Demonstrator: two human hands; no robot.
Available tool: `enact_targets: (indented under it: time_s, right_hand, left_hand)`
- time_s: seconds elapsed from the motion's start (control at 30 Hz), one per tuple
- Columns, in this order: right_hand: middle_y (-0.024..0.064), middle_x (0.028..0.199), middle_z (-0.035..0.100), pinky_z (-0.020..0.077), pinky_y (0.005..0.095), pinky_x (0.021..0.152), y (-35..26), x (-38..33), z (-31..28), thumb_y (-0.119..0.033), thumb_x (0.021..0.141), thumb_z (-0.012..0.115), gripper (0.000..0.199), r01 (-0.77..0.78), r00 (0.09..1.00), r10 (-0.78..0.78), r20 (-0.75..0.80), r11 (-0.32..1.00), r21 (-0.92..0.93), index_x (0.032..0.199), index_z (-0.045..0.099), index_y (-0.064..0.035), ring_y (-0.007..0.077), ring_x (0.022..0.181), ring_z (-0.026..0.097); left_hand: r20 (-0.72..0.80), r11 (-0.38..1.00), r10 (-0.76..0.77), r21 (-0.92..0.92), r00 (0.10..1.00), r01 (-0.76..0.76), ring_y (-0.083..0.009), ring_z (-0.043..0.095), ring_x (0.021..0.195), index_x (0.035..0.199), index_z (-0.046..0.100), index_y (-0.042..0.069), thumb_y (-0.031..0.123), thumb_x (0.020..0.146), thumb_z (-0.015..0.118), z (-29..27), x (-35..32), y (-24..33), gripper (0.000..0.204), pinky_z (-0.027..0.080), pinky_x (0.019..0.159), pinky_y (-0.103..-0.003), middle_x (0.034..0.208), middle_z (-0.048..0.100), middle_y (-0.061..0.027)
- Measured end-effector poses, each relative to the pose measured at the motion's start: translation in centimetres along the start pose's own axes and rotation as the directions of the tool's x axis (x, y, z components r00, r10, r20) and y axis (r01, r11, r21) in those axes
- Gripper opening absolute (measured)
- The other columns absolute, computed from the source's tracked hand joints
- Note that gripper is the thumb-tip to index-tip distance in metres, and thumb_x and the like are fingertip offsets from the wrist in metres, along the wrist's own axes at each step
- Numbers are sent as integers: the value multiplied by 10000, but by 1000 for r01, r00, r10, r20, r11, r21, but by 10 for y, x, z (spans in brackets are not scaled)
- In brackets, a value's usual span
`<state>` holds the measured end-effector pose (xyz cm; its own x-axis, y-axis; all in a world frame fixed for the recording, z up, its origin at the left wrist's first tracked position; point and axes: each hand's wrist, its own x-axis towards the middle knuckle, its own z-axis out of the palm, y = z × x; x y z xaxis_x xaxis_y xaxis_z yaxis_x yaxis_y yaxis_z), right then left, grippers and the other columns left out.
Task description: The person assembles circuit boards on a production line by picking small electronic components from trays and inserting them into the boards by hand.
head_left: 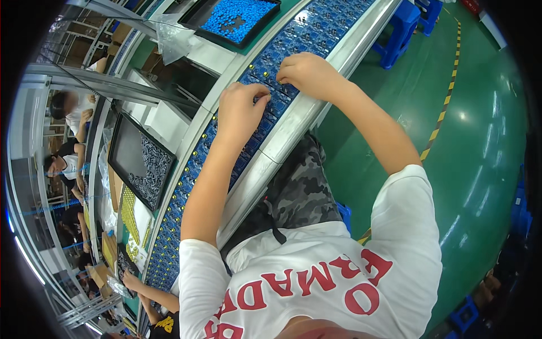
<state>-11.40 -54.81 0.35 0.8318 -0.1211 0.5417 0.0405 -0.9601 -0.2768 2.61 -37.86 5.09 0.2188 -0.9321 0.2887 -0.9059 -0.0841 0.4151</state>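
Observation:
Rows of blue circuit boards [322, 25] lie along a curving conveyor line, several with small yellow parts [203, 137] on them. My left hand [241, 108] is over the boards, its thumb and fingertips drawn together in a pinch. Just to its right, my right hand [309, 74] reaches across the metal rail, fingers bent and closed low against the boards. Whatever sits between the fingertips of either hand is too small or hidden to name. A few yellow parts stand on the boards just beyond my left hand.
Beyond the line are a black tray [261, 28] of small blue parts and another black tray [125, 148] of dark grey parts. Yellow pieces [129, 217] lie in rows farther left. Another person's hand [133, 282] works at lower left. A blue stool [400, 28] stands at the right.

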Motion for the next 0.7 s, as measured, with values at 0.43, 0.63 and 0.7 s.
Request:
enact_targets:
  time_s: [0.43, 0.63, 0.7]
  right_hand:
    - [31, 919, 667, 501, 375, 854, 2, -1, 2, -133, 847, 682, 80, -22, 999, 22, 30, 1000, 15, 902, 719, -88, 245, 922, 628]
    - [42, 880, 661, 511, 379, 857, 2, -2, 3, -121, 835, 663, 77, -13, 1000, 15, -26, 999, 48, 877, 716, -84, 254, 919, 636]
    - [32, 915, 668, 496, 375, 874, 2, -3, 3, -129, 845, 685, 84, -20, 1000, 21, -13, 999, 35, 902, 722, -79, 244, 927, 625]
  left_hand:
    - [157, 999, -31, 12, 987, 30, -255, 678, 810, 892, 730, 24, 76, 785, 747, -2, 7, -8, 121, 525, 754, -362, 825, 718, -121]
    - [147, 997, -68, -35, 987, 74, -295, 658, 810, 840, 741, 49, 115, 798, 735, -1, 6, -4, 78, 496, 797, -399, 781, 720, -109]
    - [174, 995, -86, -41, 981, 95, -296, 682, 780, 863, 743, 35, 98, 804, 726, -4, 8, -2, 88, 519, 772, -384, 785, 723, -128]
